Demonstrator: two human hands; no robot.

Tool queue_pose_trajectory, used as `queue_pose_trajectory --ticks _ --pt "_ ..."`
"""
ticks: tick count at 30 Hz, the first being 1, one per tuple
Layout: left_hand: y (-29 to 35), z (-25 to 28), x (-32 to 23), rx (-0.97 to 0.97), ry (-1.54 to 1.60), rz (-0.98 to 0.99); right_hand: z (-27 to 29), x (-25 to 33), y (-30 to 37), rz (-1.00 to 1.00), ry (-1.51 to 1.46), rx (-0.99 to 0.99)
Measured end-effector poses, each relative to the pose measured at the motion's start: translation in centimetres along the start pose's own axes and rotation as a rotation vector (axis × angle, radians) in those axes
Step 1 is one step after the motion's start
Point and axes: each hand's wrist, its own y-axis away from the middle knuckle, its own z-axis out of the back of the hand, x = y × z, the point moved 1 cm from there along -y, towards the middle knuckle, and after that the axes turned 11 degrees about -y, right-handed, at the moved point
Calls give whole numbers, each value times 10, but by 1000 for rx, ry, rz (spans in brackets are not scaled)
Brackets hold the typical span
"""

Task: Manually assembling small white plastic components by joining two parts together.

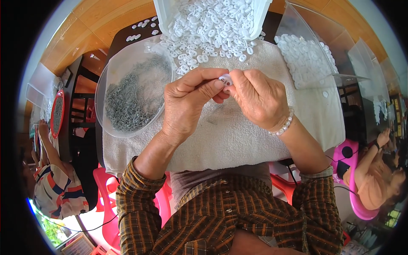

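Note:
My left hand (pixel 185 100) pinches a small white oval plastic piece with two holes (pixel 225 79) between thumb and forefinger, above the towel. At the piece's right edge, the fingers of my right hand (pixel 261 97) are closed together. Whatever they may pinch is hidden behind the fingertips. Just beyond my hands lies a pile of similar white oval pieces (pixel 212 36), spilling from a tipped white plastic bin (pixel 162 15). Left of my left hand sits a round clear tray (pixel 101 106) with many small grey screws (pixel 129 100) heaped in it.
A beige towel (pixel 225 140) covers the table. At the right stands a clear plastic box (pixel 297 21) with more white pieces (pixel 306 59). A few loose ones (pixel 134 37) lie at the far left. Other people sit at the left (pixel 59 187) and right (pixel 374 178).

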Motion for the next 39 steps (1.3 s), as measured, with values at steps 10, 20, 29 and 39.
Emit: queue_pose_trajectory --ticks 10,20,29,39 --pt "1 -2 -3 0 27 2 -1 6 0 22 0 -63" --pt "-3 1 -6 39 -81 -52 4 -9 -6 58 -45 -59" --pt "-4 -3 0 43 70 11 10 -14 -8 12 -116 71" --pt "-1 -4 4 28 111 26 10 -12 -9 -30 -189 66"
